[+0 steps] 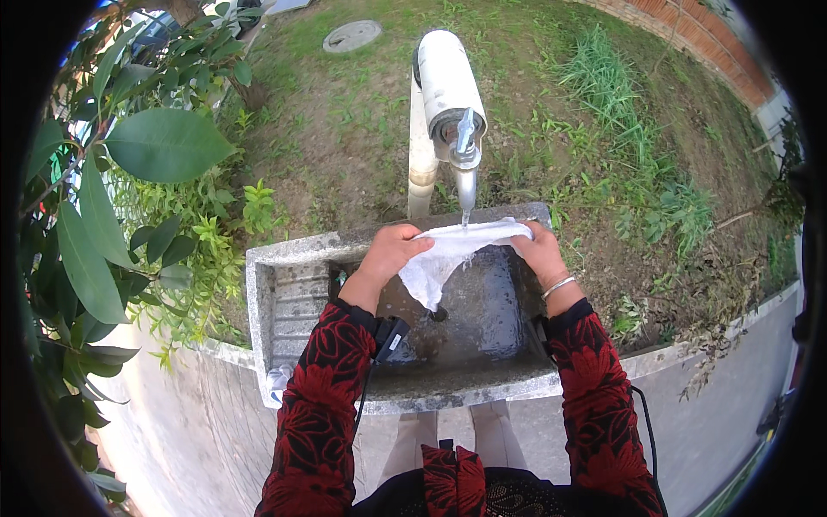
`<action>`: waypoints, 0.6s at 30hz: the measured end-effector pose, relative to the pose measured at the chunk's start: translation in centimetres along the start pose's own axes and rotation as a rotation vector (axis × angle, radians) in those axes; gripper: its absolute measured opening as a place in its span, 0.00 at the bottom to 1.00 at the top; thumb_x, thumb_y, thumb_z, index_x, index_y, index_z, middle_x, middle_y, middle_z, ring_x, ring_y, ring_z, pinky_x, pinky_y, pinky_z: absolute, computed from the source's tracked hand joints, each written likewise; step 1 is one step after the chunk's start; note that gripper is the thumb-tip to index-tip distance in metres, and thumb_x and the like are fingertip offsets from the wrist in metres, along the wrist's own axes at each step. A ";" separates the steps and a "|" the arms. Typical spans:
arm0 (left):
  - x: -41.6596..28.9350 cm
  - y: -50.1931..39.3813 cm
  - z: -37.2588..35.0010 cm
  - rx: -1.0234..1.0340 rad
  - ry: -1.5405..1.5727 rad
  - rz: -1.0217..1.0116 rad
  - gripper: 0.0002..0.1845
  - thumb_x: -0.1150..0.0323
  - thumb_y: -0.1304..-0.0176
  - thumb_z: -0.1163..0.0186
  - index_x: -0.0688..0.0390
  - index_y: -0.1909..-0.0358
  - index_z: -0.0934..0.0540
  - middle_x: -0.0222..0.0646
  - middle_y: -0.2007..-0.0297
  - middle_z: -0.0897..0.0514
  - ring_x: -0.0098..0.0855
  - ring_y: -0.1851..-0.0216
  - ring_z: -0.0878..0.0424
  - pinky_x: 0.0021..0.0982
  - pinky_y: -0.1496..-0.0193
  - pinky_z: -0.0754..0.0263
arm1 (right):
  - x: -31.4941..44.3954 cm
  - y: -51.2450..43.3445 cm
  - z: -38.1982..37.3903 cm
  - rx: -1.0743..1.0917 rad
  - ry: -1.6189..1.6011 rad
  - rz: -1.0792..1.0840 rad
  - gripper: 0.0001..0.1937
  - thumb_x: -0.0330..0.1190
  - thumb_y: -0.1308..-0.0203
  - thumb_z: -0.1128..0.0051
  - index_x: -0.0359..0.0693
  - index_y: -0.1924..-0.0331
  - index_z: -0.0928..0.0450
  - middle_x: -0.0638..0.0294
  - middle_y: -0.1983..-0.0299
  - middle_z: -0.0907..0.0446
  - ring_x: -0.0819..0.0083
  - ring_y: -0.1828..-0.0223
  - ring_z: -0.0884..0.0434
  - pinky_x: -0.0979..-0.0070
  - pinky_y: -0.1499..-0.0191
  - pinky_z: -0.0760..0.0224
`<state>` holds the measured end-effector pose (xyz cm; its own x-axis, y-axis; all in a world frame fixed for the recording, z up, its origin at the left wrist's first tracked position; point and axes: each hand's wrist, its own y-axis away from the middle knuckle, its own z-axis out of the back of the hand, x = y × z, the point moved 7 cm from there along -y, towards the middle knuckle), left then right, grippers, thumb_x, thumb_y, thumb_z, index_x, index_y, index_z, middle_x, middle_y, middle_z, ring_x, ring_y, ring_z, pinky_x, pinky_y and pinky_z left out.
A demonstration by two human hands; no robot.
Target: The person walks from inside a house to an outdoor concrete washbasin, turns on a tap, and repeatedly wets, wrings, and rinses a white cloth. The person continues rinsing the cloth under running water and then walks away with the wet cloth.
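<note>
A wet white cloth [446,252] is stretched between my two hands, above the basin of a stone sink [404,404]. My left hand [389,255] grips its left end and my right hand [539,252] its right end. From a metal tap [466,174] water runs onto the cloth's upper edge. One corner of the cloth hangs down and drips near the dark drain hole [438,315]. The tap's lever [465,129] points upward. Parts of my fingers are hidden behind the cloth.
A ribbed washboard [300,310] is built into the sink's left side. Bunched light fabric [279,380] lies on the front left rim. Behind the sink stands a wrapped white pipe [449,77]. Leafy branches [171,145] reach in from the left. Concrete paving [194,420] lies in front.
</note>
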<state>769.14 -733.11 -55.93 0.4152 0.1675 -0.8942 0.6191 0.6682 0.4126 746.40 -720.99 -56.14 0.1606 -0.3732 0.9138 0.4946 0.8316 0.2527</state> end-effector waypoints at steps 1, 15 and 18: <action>0.4 0.0 0.1 0.007 -0.052 0.061 0.14 0.68 0.48 0.39 0.65 0.61 0.25 0.30 0.67 0.21 0.20 0.68 0.26 0.23 0.65 0.32 | -1.2 0.2 -0.7 0.055 -0.380 -0.143 0.15 0.30 0.53 0.47 0.36 0.59 0.27 0.61 0.60 0.23 0.65 0.63 0.22 0.71 0.62 0.31; -0.1 1.8 -3.3 0.278 -0.147 -0.194 0.24 0.73 0.50 0.40 0.61 0.49 0.32 0.31 0.57 0.26 0.26 0.52 0.29 0.29 0.50 0.34 | 1.5 2.1 -5.0 0.175 -1.297 -0.371 0.18 0.45 0.42 0.62 0.43 0.55 0.29 0.60 0.59 0.23 0.62 0.55 0.25 0.60 0.54 0.32; 1.6 1.8 -3.0 0.268 0.495 0.040 0.20 0.72 0.45 0.43 0.63 0.50 0.33 0.32 0.58 0.24 0.26 0.55 0.27 0.29 0.51 0.34 | 1.1 1.8 -4.0 0.170 -1.165 -0.338 0.17 0.38 0.42 0.55 0.40 0.50 0.33 0.57 0.57 0.26 0.66 0.53 0.26 0.67 0.57 0.28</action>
<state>768.89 -729.49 -57.13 0.1198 0.5521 -0.8251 0.7840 0.4573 0.4198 750.85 -721.54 -55.99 -0.8575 -0.0620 0.5107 0.2316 0.8399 0.4908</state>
